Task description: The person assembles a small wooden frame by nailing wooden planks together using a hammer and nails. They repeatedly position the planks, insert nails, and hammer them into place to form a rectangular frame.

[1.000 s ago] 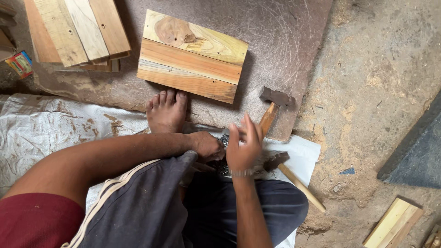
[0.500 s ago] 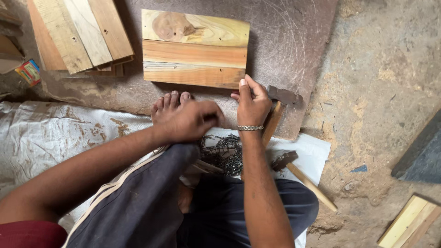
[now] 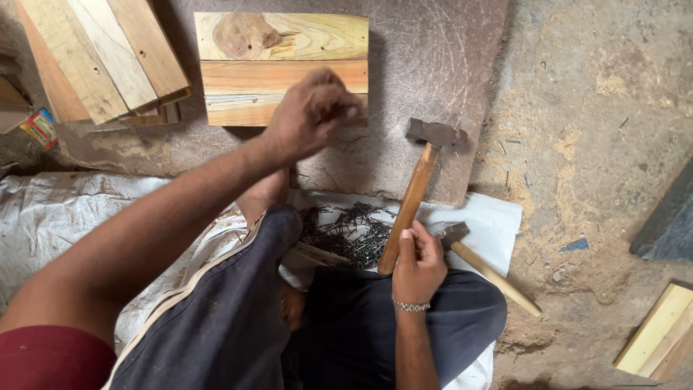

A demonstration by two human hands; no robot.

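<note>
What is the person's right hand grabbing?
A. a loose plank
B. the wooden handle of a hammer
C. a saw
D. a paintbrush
B: the right hand wraps the lower end of the wooden handle of the hammer, whose metal head lies on the mat, while the left hand rests at the lower edge of the wooden panel.

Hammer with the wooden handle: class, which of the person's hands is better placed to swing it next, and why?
Right. The right hand already grips the hammer by its handle end; the left hand is on the wooden panel.
</note>
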